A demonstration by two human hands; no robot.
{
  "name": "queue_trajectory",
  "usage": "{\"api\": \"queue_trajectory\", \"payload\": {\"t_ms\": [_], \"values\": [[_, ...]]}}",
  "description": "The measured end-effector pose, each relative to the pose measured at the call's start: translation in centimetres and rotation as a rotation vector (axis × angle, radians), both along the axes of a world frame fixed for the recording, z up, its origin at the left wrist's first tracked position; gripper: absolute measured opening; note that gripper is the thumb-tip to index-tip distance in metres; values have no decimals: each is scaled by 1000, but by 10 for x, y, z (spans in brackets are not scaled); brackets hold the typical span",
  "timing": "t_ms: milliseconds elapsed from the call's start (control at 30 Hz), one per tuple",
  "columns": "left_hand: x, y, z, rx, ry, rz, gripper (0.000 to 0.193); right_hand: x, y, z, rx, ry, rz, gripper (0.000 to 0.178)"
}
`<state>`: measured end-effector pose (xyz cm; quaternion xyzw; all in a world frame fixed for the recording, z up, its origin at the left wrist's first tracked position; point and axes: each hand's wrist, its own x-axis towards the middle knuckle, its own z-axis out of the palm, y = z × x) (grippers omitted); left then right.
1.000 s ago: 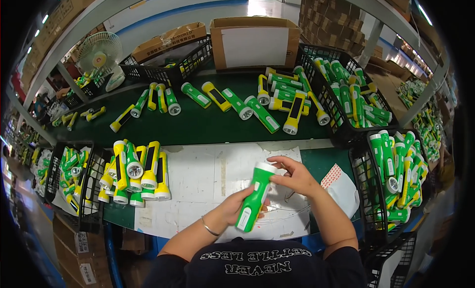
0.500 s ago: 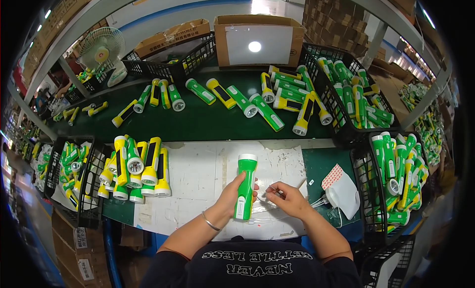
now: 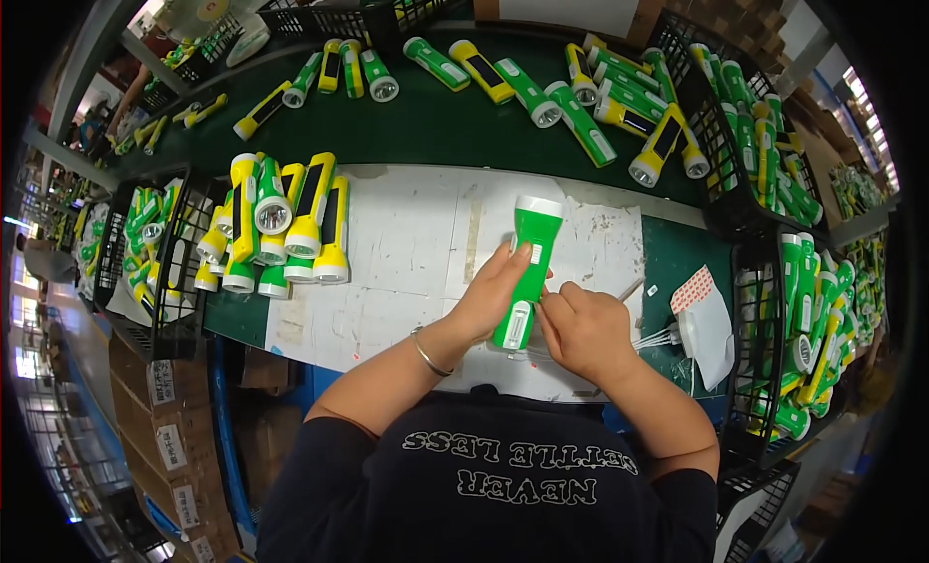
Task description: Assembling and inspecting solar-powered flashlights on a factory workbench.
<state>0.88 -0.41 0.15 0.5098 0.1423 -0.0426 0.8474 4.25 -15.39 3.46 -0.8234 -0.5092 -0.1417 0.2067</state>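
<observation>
Partly behind hands (image 3: 489,297), green flashlight (image 3: 528,280)

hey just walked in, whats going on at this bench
A person holds a green flashlight in the left-hand grip, its white end pointing away from them. The right-hand grip is beside its lower part. A flashlight pile lies at left; a black crate of flashlights stands at right.

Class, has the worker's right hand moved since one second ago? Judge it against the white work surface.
Yes, toward the near side: the right hand is now clearly farther from the far edge of the white work surface.
</observation>
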Motion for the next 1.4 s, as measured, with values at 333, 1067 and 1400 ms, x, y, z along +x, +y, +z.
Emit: {"api": "queue_trajectory", "payload": {"t_ms": [333, 1067, 1400], "values": [[4, 31, -3, -55, -122, 84, 49, -35, -15, -14, -2, 159, 515, 21], [-23, 35, 36, 1481, -447, -191, 40, 62, -13, 34, 62, 1119, 73, 56], [-40, 76, 52, 1651, -190, -352, 38, 60, -25, 15, 259, 1312, 109, 67]]}}
